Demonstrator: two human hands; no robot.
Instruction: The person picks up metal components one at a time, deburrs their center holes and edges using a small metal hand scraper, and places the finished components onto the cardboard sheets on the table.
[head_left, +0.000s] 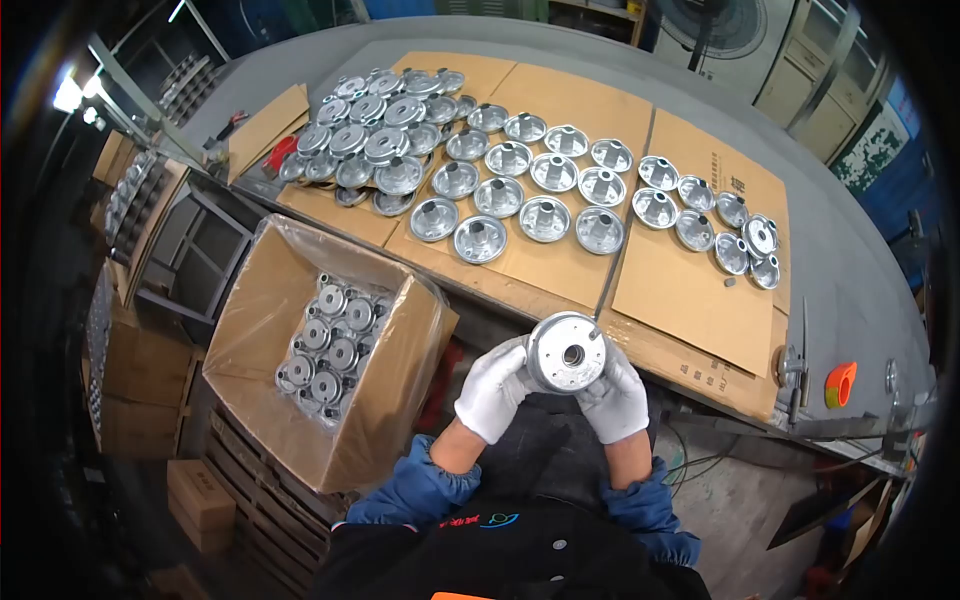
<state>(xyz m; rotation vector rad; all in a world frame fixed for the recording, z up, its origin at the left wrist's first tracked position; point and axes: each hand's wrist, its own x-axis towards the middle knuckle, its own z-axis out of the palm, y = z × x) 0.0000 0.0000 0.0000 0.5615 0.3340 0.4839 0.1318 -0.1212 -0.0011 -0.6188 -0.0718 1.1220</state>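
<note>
Between my two white-gloved hands is a round cast metal part (567, 352), its flat face with a centre hole turned up toward me. My left hand (497, 388) grips its left rim, and my right hand (617, 395) closes on its right rim. The part is held in front of the table's near edge. On the cardboard beyond it, rows of similar metal parts (545, 218) lie with their hollow sides and centre posts up. The fingertips under the held part are hidden.
To the left stands an open carton (300, 438) lined with clear plastic, holding several metal parts (333, 345). Stacked parts (368, 140) cover the table's back left. An orange tape dispenser (840, 385) sits at the right. Below the carton is a wooden pallet (262, 500).
</note>
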